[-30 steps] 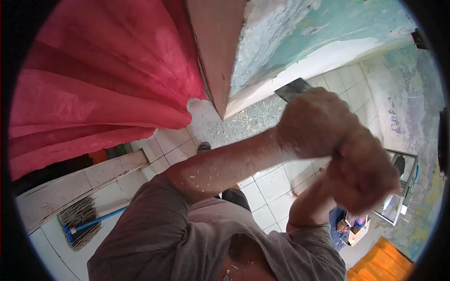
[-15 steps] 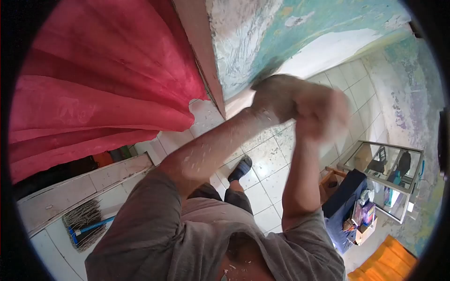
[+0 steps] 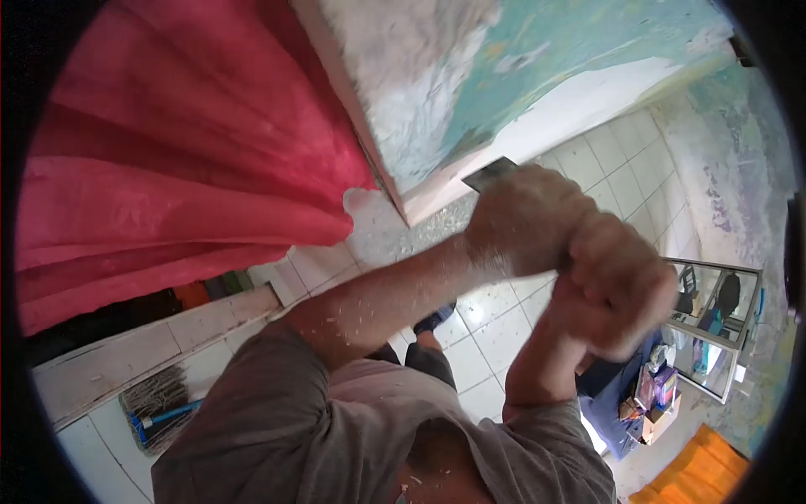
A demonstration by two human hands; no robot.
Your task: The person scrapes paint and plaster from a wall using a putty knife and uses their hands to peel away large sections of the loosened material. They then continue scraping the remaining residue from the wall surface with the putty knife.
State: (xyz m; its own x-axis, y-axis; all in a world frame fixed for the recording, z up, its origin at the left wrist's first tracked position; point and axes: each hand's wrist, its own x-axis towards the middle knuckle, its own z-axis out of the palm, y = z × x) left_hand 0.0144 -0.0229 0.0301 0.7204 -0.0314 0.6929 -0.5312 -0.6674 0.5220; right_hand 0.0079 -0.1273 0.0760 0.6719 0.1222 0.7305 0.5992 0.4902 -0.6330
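Both of my hands are closed, side by side near the lower edge of the peeling wall [image 3: 504, 76]. A dark flat blade [image 3: 490, 174] sticks out beyond my left hand [image 3: 529, 220], whose fingers are wrapped round the tool. Just to its right, my right hand [image 3: 617, 286] is also wrapped in a fist, on the same tool as far as shows; the handle is hidden by the fingers. Pale flakes lie on my left forearm. Whether the blade touches the wall cannot be made out.
A red curtain [image 3: 193, 151] hangs at the left beside the wall's edge. A broom [image 3: 157, 407] lies at the lower left. At the right stand a glass-sided case [image 3: 714, 302] and a box of small items [image 3: 659, 412]. Orange cloth [image 3: 697, 470] is lower right. White debris covers some floor tiles.
Both hands have moved down and to the right, away from the wall. The dark blade now shows more clearly beyond the left hand.
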